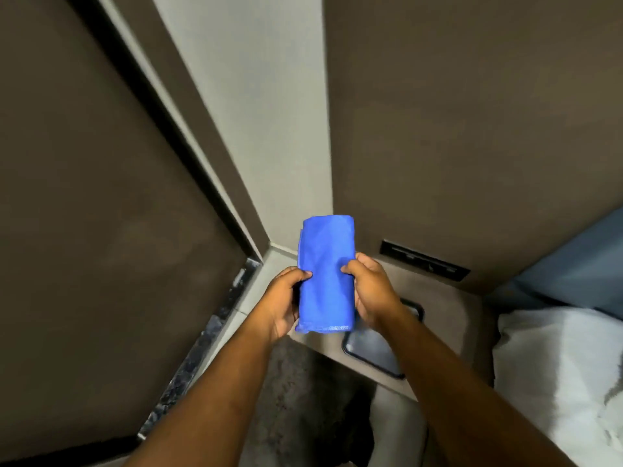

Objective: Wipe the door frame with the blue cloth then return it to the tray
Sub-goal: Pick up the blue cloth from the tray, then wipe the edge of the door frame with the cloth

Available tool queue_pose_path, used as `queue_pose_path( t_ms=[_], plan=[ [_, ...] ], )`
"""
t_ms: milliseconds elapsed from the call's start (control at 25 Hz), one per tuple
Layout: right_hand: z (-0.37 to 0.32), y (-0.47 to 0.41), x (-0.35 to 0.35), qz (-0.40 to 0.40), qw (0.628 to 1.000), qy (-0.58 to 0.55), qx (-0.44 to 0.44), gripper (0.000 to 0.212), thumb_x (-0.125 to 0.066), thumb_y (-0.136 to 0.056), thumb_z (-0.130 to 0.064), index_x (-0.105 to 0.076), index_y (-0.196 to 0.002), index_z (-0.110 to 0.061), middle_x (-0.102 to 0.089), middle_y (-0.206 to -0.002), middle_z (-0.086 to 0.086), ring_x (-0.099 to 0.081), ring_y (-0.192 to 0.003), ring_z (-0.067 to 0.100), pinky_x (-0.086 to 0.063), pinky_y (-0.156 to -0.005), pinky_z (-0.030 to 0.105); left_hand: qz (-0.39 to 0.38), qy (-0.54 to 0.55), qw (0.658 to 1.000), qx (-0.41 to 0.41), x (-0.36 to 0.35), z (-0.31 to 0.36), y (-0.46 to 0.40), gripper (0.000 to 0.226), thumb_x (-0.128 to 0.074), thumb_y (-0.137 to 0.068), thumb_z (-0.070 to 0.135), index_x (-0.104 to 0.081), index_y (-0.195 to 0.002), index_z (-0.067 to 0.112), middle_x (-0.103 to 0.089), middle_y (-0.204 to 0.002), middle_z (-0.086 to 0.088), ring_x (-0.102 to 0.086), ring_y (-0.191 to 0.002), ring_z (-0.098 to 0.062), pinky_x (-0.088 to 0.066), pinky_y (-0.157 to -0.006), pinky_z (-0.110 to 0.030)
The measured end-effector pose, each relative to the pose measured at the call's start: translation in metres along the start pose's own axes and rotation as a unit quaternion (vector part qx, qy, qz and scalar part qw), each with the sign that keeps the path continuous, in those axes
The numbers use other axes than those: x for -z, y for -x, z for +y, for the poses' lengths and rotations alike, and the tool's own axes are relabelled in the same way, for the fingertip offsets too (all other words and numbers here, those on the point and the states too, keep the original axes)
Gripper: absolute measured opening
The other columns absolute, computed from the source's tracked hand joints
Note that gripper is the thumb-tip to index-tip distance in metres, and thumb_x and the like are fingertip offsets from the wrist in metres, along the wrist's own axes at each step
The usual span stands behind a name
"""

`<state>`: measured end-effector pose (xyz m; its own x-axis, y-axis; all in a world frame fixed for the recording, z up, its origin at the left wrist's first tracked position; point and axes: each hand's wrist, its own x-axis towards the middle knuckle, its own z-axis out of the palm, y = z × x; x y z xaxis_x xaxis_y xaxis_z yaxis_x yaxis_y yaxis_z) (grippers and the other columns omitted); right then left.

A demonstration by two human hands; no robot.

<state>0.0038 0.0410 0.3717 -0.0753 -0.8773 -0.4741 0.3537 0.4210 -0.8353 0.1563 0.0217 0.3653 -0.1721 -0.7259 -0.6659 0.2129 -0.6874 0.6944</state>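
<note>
Holding: left hand (286, 298) and right hand (371, 291) fingers closed on blue cloth (325, 274), above tray (367, 352).
Feel: likely light, limp.
Grip: folded side edges.

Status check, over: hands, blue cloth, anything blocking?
Left hand and right hand both gripping folded blue cloth. Cloth held above tray. Nothing blocking.

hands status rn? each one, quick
Left hand: closed on the left edge of the folded blue cloth.
Right hand: closed on the cloth's right edge, held above the dark tray.
</note>
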Motion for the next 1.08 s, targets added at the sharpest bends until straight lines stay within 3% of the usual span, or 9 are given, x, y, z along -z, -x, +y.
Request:
queue_pose_path(
  t_ms=[120,280,400,560,680,840,960,1080],
  plan=[
    [-0.030,0.028,-0.072,-0.055,0.997,0.041,0.044,0.017,-0.046,-0.083,0.000,-0.059,-0.077,-0.009,-0.066,-0.082,0.011,-0.058,-0.079,0.025,-0.046,-0.077,0.041,0.055,0.030,0.992,-0.107,0.046,0.052,0.061,0.008,-0.058,-0.083,0.005,-0.056,-0.078,0.012,-0.068,-0.079,-0.007,-0.066,-0.068,-0.021,-0.053,-0.057,-0.028],
    [-0.036,0.087,-0.191,-0.136,0.981,0.087,0.107,0.017,-0.048,-0.071,-0.007,-0.057,-0.083,0.002,-0.061,-0.077,0.013,-0.051,-0.074,0.024,-0.041,-0.069,0.040,0.101,0.088,0.962,-0.237,0.137,0.088,0.160,0.011,-0.060,-0.082,0.003,-0.063,-0.091,0.008,-0.071,-0.087,-0.012,-0.066,-0.077,-0.025,-0.054,-0.070,-0.034],
    [-0.024,0.155,-0.291,-0.226,0.959,0.094,0.145,0.024,-0.049,-0.068,-0.008,-0.059,-0.087,0.002,-0.062,-0.077,0.015,-0.052,-0.071,0.024,-0.042,-0.067,0.038,0.119,0.139,0.938,-0.293,0.213,0.099,0.252,0.018,-0.060,-0.084,0.020,-0.066,-0.099,0.012,-0.068,-0.096,-0.011,-0.061,-0.088,-0.026,-0.047,-0.081,-0.037],
    [-0.007,0.264,-0.423,-0.367,0.903,0.101,0.202,0.015,-0.051,-0.074,-0.007,-0.062,-0.084,-0.009,-0.066,-0.076,0.011,-0.056,-0.067,0.023,-0.047,-0.063,0.033,0.161,0.130,0.895,-0.395,0.312,0.104,0.391,0.026,-0.060,-0.082,0.029,-0.064,-0.103,0.015,-0.068,-0.096,-0.007,-0.062,-0.086,-0.022,-0.048,-0.070,-0.032],
    [0.000,0.336,-0.504,-0.420,0.866,0.087,0.256,0.016,-0.052,-0.072,-0.007,-0.063,-0.083,-0.008,-0.063,-0.078,0.012,-0.052,-0.070,0.022,-0.042,-0.066,0.035,0.235,0.126,0.828,-0.493,0.370,0.108,0.489,0.039,-0.064,-0.075,0.021,-0.065,-0.110,0.003,-0.069,-0.109,-0.021,-0.064,-0.093,-0.028,-0.052,-0.084,-0.039],
    [0.004,0.419,-0.588,-0.460,0.825,0.061,0.323,0.015,-0.051,-0.079,-0.001,-0.063,-0.087,-0.003,-0.068,-0.079,0.007,-0.057,-0.067,0.015,-0.048,-0.062,0.030,0.359,0.077,0.729,-0.578,0.419,0.120,0.602,0.033,-0.064,-0.083,0.008,-0.064,-0.116,0.010,-0.074,-0.107,-0.012,-0.071,-0.093,-0.025,-0.056,-0.083,-0.037],
    [0.002,0.455,-0.631,-0.453,0.801,0.033,0.390,0.028,-0.051,-0.071,-0.008,-0.062,-0.096,-0.012,-0.070,-0.091,0.002,-0.063,-0.078,0.014,-0.049,-0.067,0.025,0.450,0.049,0.657,-0.603,0.439,0.136,0.641,0.032,-0.067,-0.080,0.006,-0.065,-0.110,0.017,-0.075,-0.104,-0.008,-0.072,-0.095,-0.025,-0.057,-0.086,-0.042],
    [-0.013,0.473,-0.667,-0.431,0.768,0.027,0.473,0.045,-0.052,-0.076,0.003,-0.055,-0.111,-0.026,-0.064,-0.103,-0.008,-0.062,-0.090,0.007,-0.049,-0.077,0.023,0.517,0.013,0.593,-0.617,0.453,0.164,0.667,0.030,-0.068,-0.080,0.006,-0.062,-0.104,0.022,-0.073,-0.104,-0.008,-0.070,-0.093,-0.025,-0.057,-0.086,-0.040]
  ],
)
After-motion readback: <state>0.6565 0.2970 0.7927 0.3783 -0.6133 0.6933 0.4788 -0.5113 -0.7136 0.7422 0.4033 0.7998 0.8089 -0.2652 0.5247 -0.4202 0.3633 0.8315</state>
